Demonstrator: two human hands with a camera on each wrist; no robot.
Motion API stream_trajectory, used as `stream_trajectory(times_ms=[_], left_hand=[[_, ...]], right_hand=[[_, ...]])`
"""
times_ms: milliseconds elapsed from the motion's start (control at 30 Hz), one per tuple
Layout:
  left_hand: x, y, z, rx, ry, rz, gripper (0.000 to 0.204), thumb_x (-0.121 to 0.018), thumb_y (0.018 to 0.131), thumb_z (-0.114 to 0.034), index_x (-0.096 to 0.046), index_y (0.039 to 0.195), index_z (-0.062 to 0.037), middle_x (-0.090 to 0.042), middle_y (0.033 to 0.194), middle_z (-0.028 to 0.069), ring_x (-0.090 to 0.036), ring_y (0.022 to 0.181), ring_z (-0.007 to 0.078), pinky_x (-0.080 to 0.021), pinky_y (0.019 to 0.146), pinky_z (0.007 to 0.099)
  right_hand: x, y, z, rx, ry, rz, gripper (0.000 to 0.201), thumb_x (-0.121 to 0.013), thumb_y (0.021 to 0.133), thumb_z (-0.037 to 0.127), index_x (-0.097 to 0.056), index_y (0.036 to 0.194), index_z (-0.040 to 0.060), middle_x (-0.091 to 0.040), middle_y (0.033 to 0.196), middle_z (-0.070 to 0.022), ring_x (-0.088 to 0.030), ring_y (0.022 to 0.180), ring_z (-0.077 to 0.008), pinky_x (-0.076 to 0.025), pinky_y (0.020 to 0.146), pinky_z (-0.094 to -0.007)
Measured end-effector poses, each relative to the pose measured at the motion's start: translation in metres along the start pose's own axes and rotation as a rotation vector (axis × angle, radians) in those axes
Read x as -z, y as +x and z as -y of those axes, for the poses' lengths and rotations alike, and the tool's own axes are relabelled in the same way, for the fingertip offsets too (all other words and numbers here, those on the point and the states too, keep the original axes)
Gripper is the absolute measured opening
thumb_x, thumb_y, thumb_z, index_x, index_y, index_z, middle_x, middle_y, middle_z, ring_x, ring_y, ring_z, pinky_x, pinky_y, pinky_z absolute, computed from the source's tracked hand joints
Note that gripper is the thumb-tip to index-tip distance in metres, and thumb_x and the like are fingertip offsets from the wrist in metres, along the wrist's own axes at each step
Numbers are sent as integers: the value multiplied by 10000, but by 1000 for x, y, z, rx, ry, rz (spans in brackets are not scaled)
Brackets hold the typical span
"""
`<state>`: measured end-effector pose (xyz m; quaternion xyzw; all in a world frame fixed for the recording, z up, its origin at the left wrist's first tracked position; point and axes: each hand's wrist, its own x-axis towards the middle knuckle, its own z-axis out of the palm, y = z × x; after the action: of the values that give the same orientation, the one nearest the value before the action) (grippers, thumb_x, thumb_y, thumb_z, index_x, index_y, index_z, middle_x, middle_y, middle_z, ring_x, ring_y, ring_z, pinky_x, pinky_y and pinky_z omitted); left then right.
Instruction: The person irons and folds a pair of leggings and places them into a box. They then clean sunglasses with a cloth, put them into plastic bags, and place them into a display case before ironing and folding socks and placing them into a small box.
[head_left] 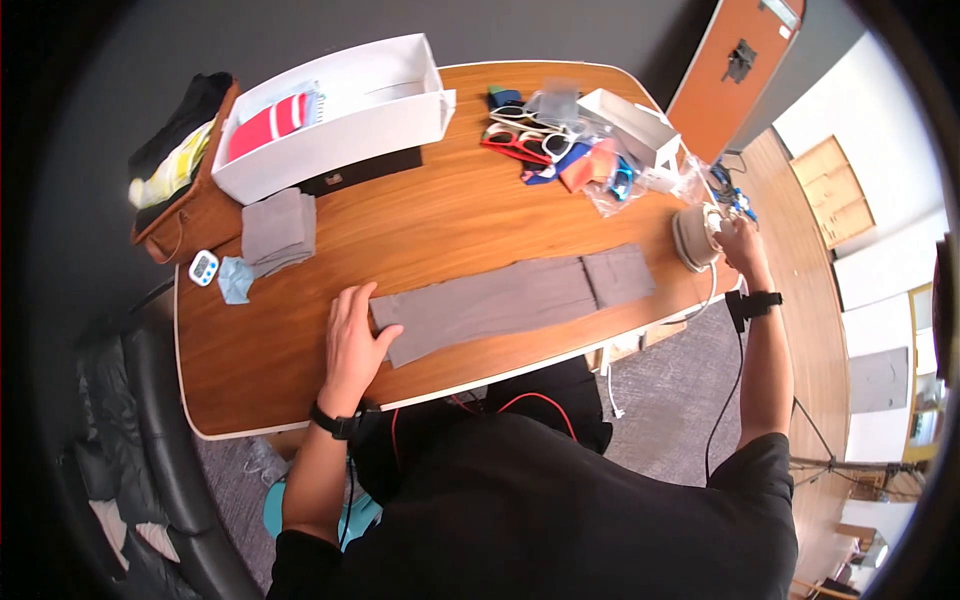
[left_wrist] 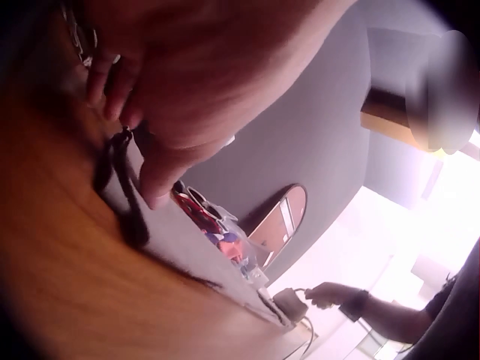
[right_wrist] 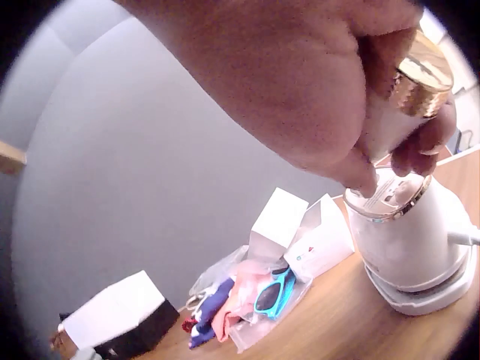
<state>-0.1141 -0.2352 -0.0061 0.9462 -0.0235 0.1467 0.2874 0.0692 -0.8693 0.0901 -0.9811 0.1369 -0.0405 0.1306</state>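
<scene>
A long folded strip of grey cloth lies flat across the front of the table, with a fold line near its right end. At its left end rests my left hand, thumb on the fabric and fingers extended along the end edge. In the left wrist view the thumb touches the top of the grey cloth. Off the cloth's right end, my right hand grips the handle of a white corded steam iron with gold trim. It stands upright on its base at the table's right edge.
A folded grey cloth, a white timer and a light blue cloth lie left. Behind are a white box and a brown basket. Sunglasses and an open white carton sit back right.
</scene>
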Motion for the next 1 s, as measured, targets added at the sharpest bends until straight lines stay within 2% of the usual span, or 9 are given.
stream_trajectory(times_ms=[33,100,133,267,333,400,600,767,1000], left_hand=[[3,-1,-8,-39,-25,-12,588,-891,799,-165,-654,1314,-9,-647,1316,189,-588,1283,402,-479,1097,461],[9,-7,-15,-145,8,17,571,-890,799,-166,-667,1301,-9,-641,1351,189,-578,1318,394,-468,1113,471],[12,-11,-16,-240,54,42,555,-890,799,-168,-680,1288,-10,-635,1387,189,-567,1352,387,-457,1130,481],[13,-34,-6,-285,56,143,521,-882,823,-211,-710,1267,0,-616,1465,178,-544,1402,387,-436,1152,512],[13,-42,-2,-287,61,177,543,-874,844,-253,-705,1289,7,-593,1511,181,-519,1436,397,-422,1172,523],[13,-46,0,-286,44,184,573,-859,868,-287,-689,1323,16,-564,1551,191,-483,1476,405,-395,1208,537],[9,-54,4,-309,34,166,562,-817,914,-280,-663,1362,21,-539,1579,206,-466,1497,414,-360,1241,566],[7,-55,5,-306,23,141,541,-810,913,-258,-669,1354,22,-542,1576,209,-482,1484,417,-371,1236,562],[8,-54,3,-302,13,126,547,-826,885,-228,-674,1346,23,-552,1567,210,-493,1477,412,-392,1226,548]], right_hand=[[7,2,-2,-10,-10,-12,323,-756,922,243,-683,1057,-41,-731,836,-178,-727,649,-264,-577,572,-407],[17,2,-4,-122,214,205,226,-718,944,202,-662,960,-16,-649,689,-65,-620,484,-153,-453,406,-307],[23,-5,0,-127,211,199,226,-718,944,202,-662,960,-16,-649,689,-65,-620,484,-153,-453,406,-307],[75,-69,58,-97,597,349,172,-655,999,182,-654,1002,10,-595,678,-14,-577,488,-107,-425,406,-264],[76,-95,71,-45,874,469,212,-635,1055,220,-650,1086,10,-597,709,-4,-560,478,-95,-419,397,-245],[74,-131,102,-51,956,502,243,-639,1076,271,-641,1080,28,-603,724,0,-552,471,-84,-419,390,-236],[9,-192,181,-165,1019,727,268,-618,1102,326,-598,1099,59,-590,743,4,-561,489,-91,-432,412,-243],[-37,-181,193,-120,987,740,268,-606,1114,300,-561,1079,38,-578,754,-22,-584,506,-119,-443,412,-267],[-44,-184,199,-67,923,729,290,-609,1116,303,-544,1040,31,-578,749,-34,-579,493,-127,-446,413,-278]])
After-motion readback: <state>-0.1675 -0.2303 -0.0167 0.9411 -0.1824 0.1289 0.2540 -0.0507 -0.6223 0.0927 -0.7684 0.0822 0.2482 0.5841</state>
